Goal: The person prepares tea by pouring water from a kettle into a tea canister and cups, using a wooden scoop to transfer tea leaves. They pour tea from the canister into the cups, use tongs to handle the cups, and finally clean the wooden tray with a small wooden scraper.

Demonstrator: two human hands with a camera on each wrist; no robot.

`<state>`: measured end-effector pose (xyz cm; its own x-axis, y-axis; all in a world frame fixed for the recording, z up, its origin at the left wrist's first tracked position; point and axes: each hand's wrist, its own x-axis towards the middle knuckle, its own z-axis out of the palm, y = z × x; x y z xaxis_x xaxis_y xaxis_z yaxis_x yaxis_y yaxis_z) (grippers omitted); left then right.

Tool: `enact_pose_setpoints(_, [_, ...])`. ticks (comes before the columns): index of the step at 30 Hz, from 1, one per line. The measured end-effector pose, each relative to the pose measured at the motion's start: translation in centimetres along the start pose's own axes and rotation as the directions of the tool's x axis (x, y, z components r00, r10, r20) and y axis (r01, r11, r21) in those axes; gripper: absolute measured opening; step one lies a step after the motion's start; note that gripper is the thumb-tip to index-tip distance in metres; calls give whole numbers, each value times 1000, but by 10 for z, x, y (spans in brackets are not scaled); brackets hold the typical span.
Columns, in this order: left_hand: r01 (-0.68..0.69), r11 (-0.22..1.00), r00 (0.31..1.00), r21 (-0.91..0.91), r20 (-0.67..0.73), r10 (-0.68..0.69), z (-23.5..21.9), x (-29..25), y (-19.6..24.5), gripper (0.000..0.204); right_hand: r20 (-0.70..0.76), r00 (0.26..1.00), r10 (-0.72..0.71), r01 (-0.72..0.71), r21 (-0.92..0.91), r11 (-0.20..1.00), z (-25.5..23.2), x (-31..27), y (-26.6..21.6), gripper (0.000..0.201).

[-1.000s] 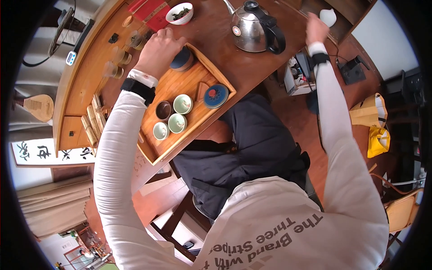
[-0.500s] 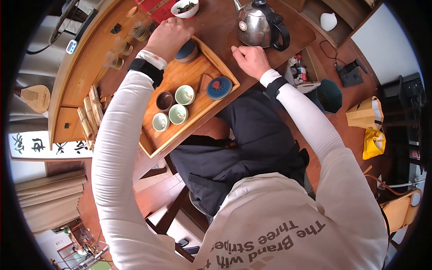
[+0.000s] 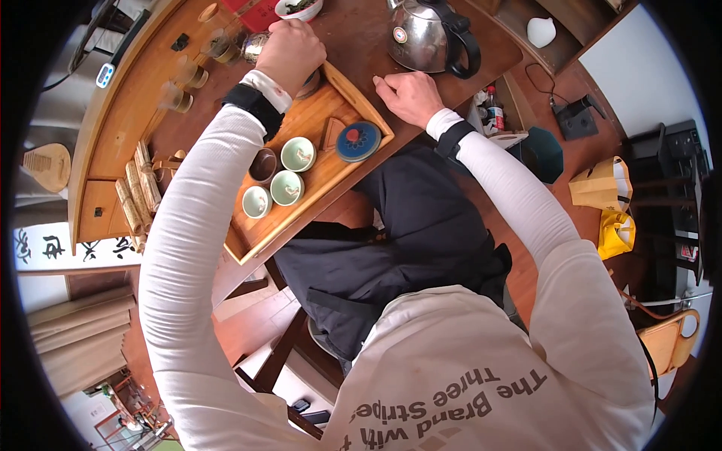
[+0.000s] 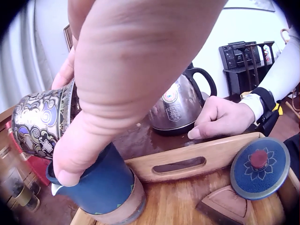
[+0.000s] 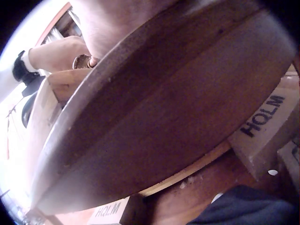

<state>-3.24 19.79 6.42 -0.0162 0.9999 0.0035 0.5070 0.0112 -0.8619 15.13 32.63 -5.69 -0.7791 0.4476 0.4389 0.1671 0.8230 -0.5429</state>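
Swung into sight since: scroll-patterned cup [image 4: 37, 121], person's left hand [image 3: 295, 54] clamped round; likely rigid, slick; hold near rim. Right hand [image 3: 414, 98]: fingers loosely curled.

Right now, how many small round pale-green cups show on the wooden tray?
3: one small pale-green cup nearest the round blue red-knobbed lid, the second beside that cup, the third farthest from the lid. The white-sleeved left arm may hide others.

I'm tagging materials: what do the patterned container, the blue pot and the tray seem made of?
Patterned container: perhaps glossy metal or enamel, judging by its gold outlines and shine. Blue pot: probably ceramic, satin-looking, with a bare-looking brown base. Tray: wood, likely varnished, showing grain.
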Motion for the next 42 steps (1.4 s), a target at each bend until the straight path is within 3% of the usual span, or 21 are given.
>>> enact_pose_setpoints(15, [-5, 1000, 991, 4, 132, 5, -15, 0, 4, 26, 78, 996, 38, -35, -42, 998, -3, 1, -4, 42])
enact_pose_setpoints(31, [-7, 1000, 989, 14, 151, 5, -20, 1, 4, 28, 87, 995, 45, -42, -44, 998, -4, 1, -4, 40])
enact_pose_setpoints(34, [31, 998, 991, 59, 130, -38, -19, -1, 6, 21, 94, 995, 44, -39, -48, 998, -4, 1, -5, 40])
enact_pose_setpoints(39, [-8, 1000, 989, -2, 145, 8, -17, 2, 4, 31, 97, 995, 38, -32, -63, 997, -4, 1, -5, 40])
enact_pose_setpoints(42, [38, 999, 985, 38, 166, -44, -21, 0, 5, 19, 95, 995, 32, -25, -72, 997, -3, 0, -4, 40])
